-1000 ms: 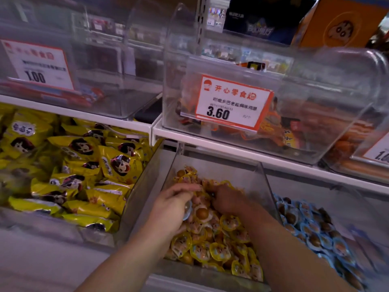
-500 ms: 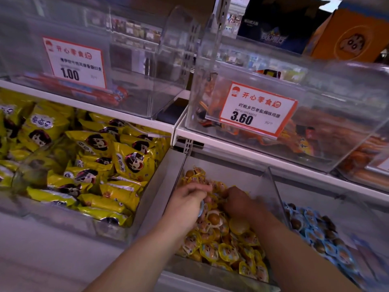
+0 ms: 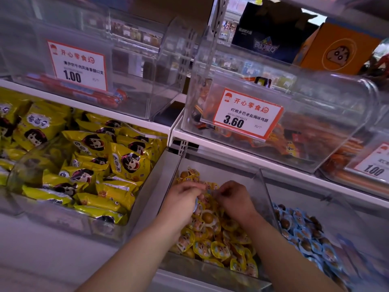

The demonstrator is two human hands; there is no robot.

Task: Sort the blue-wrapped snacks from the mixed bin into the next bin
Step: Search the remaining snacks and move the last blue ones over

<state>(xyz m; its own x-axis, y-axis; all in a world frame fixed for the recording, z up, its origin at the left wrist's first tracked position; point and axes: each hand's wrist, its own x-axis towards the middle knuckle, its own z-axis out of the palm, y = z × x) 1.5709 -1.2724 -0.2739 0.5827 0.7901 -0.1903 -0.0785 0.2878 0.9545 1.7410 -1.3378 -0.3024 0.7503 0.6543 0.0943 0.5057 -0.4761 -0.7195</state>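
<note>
Two shelves (image 3: 160, 125) carry clear bins. On the lower shelf, the mixed bin (image 3: 265, 182) sits mid-shelf, filled mostly with yellow-wrapped snacks (image 3: 221, 249); the next bin (image 3: 336, 209), toward the shelf's right edge, holds blue-wrapped snacks (image 3: 303, 234). A bin of large yellow packets (image 3: 105, 157) lies toward the left edge. Both hands reach into the mixed bin: the left hand (image 3: 182, 199) clasps a blue-wrapped snack (image 3: 196, 204) in curled fingers; the right hand (image 3: 233, 199), fingers curled, pinches something I cannot make out.
</note>
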